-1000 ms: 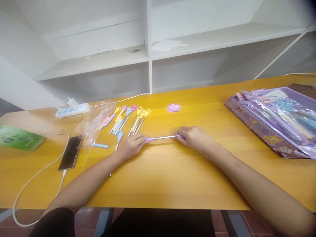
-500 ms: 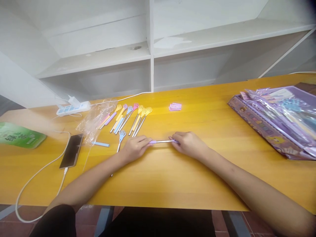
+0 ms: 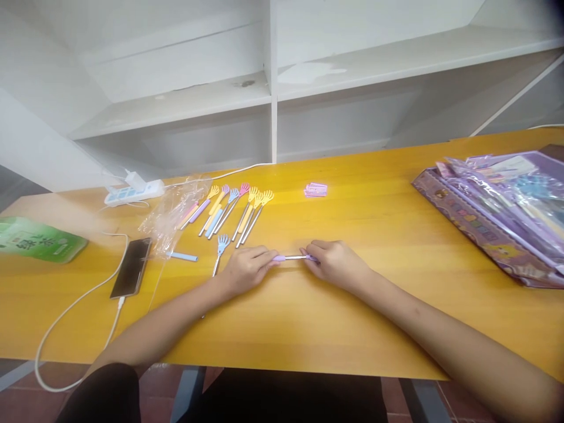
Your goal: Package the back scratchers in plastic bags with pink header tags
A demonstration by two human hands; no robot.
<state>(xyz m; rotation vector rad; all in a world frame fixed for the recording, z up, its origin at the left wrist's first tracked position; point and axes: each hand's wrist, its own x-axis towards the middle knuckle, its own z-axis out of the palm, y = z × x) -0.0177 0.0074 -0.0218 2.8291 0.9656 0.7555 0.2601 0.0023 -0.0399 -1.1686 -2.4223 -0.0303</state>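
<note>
Between my two hands lies a back scratcher (image 3: 294, 257) with a silver rod and purple ends, held level just above the table. My left hand (image 3: 250, 269) is closed on its purple sleeve at the left. At the other end, my right hand (image 3: 335, 262) pinches the purple part, and the fingers hide most of it. A blue back scratcher (image 3: 222, 245) lies beside my left hand, partly under the forearm. Further left is a loose blue sleeve (image 3: 184, 257). Several back scratchers (image 3: 240, 214) with yellow, blue, pink and purple heads lie in a group behind.
A purple box (image 3: 476, 229) of bagged items stands at right. Small pink cards (image 3: 315, 190) lie at the back. On the left are clear plastic wrapping (image 3: 170, 211), a phone (image 3: 131, 267) with a cable, a power strip (image 3: 134, 192) and a green packet (image 3: 42, 241). White shelves (image 3: 273, 117) rise behind.
The bare stretch of silver rod between my hands has become shorter, as the hands have come closer together. The whole view has shifted slightly.
</note>
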